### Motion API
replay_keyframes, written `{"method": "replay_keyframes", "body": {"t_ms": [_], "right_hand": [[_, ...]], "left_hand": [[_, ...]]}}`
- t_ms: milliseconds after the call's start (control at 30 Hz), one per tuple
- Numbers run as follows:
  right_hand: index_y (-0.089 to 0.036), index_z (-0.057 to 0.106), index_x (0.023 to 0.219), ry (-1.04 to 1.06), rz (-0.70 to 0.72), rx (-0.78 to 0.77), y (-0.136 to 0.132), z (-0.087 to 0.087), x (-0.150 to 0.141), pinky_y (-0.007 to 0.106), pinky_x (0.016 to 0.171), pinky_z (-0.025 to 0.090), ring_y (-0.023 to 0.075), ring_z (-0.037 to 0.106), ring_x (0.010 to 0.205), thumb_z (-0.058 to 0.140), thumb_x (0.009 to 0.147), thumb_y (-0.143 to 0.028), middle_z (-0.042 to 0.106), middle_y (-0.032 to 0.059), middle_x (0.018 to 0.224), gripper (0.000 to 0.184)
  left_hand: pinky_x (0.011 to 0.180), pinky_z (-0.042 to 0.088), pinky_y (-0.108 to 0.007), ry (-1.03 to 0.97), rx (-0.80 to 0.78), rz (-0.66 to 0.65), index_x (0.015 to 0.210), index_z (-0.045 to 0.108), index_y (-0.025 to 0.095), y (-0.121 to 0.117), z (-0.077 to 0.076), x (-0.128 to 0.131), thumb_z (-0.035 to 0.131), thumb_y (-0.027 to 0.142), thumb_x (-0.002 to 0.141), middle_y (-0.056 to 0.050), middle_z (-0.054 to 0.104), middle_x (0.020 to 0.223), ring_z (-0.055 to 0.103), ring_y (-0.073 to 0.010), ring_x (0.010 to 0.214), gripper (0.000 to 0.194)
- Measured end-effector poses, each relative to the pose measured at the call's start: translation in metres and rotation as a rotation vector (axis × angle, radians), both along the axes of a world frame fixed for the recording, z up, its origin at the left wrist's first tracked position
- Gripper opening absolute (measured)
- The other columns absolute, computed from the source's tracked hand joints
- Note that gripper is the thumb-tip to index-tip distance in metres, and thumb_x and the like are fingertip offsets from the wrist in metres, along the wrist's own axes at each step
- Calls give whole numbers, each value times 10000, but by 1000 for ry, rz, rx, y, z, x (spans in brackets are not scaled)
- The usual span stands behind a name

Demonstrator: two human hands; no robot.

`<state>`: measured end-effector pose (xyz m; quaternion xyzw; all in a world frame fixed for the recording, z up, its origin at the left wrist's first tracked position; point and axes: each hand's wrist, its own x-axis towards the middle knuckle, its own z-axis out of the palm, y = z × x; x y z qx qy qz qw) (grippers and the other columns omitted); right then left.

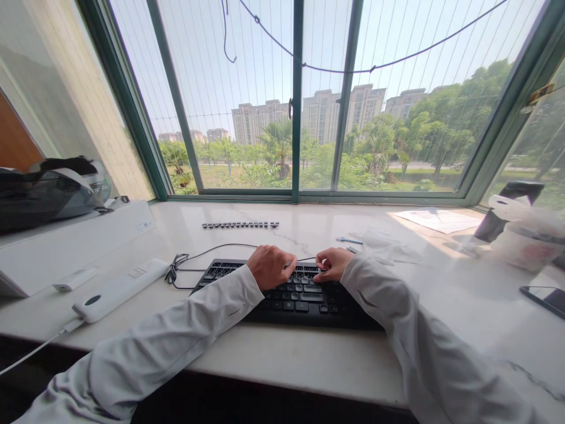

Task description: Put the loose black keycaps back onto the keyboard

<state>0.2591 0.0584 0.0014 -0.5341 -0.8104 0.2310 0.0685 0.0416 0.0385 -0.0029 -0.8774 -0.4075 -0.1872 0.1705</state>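
A black keyboard [304, 306] lies in front of me, with its top row of keys partly hidden behind my hands. My left hand [271, 267] is closed over the upper middle of the keyboard, thumb and forefinger together; anything between them is too small to tell. Close by on the right, my right hand [334, 264] pinches its fingers at the keyboard's upper right keys, and what it holds is not clear. Behind the keyboard, several small black keycaps [241, 224] stand in a row. A blue slim tool [349, 240] rests beyond my right hand.
A coiled black cable [176, 268] lies left of the keyboard. Farther left are a white power strip [121, 288], a white box [110, 232] and a dark bag [53, 191]. At right are crumpled clear plastic [388, 244], paper [439, 220], a plastic-wrapped container [527, 241] and a phone [547, 298].
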Motion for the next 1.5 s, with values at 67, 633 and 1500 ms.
{"method": "replay_keyframes", "body": {"t_ms": [67, 633, 1500], "right_hand": [[-204, 436, 619, -2, 3, -4, 0, 1, 0, 221, 531, 274, 72, 368, 504, 727, 649, -418, 432, -103, 502, 362], [-210, 694, 911, -225, -304, 348, -1, 12, 7, 325, 759, 436, 247, 616, 931, 592, 824, -342, 679, 114, 961, 187], [-203, 697, 984, -303, -228, 455, -4, 14, 3, 331, 857, 414, 228, 642, 944, 535, 840, -250, 710, 118, 965, 223]], "left_hand": [[543, 359, -272, 12, -6, 26, 705, 723, 187, 2, 1, -2, 434, 348, 900, -76, 696, 646, 621, -191, 576, 383], [681, 443, -309, 160, -134, 446, 920, 757, 208, 100, 26, -52, 411, 482, 855, -119, 715, 815, 653, -269, 791, 446], [724, 434, -358, 392, -79, 326, 809, 728, 124, 195, -8, -15, 464, 306, 847, -181, 707, 865, 658, -283, 826, 323]]}}
